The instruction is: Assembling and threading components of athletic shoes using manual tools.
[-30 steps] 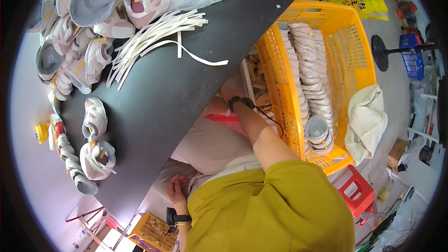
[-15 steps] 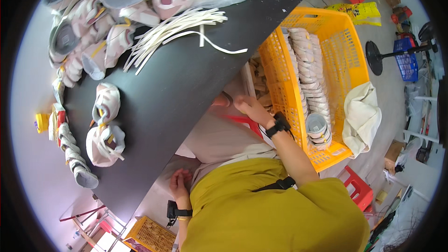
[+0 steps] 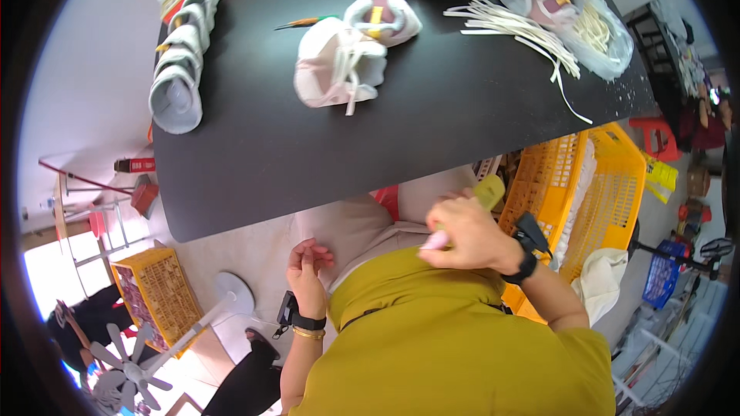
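My right hand [image 3: 472,233] is closed around a yellow-green object [image 3: 489,192] above my lap; a pale pink end sticks out on its near side. Its kind is not clear, and the grip hides its middle. Palm up beside my left thigh, my left hand [image 3: 308,263] has loosely bent fingers slightly apart, with nothing visible in them. Two pale pink and white shoe uppers lie on the black table: a laced upper [image 3: 327,65] in front, and another upper [image 3: 395,17] touching it. Beside them is a thin orange and green pointed tool [image 3: 308,22].
Nested shoe uppers [image 3: 177,92] line the table's left edge. White laces [image 3: 524,27] lie at the right beside more uppers and a plastic bag [image 3: 609,54]. A yellow crate [image 3: 617,185] stands at my right, another crate [image 3: 166,289] at left near a fan [image 3: 132,372].
My view has swung left, bringing the table in front of me. My right hand has come from beside the crate to above my lap, now holding the yellow-green object.
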Tool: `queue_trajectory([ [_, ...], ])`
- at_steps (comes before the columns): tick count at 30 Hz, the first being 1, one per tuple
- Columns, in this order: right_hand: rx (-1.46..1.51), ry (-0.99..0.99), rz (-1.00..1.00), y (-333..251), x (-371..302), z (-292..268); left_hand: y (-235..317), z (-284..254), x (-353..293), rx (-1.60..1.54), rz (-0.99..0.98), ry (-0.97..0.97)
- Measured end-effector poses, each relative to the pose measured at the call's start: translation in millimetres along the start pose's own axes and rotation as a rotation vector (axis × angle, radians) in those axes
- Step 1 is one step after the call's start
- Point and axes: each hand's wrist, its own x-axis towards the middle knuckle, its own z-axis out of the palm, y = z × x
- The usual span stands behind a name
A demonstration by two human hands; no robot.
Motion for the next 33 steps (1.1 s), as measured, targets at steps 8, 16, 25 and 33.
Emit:
queue_trajectory([
  [8, -0.039, -0.124, 0.088, -1.3, 20.0, 5.4, -18.2, -52.2, -3.3, -0.180, 0.154, 0.277],
  [16, 0.425, -0.329, -0.115, -74.1, -23.9, -123.4, -44.1, -60.3, 18.0, -0.153, -0.034, 0.180],
  [25, 0.351, -0.189, -0.239, -85.5, -16.0, -110.5, -55.1, -35.9, 32.5, 0.024, 0.015, 0.085],
  [33, 0.391, -0.201, -0.303, -89.2, -26.9, -130.5, -27.6, -14.3, 42.3, 0.450, 0.191, 0.012],
])
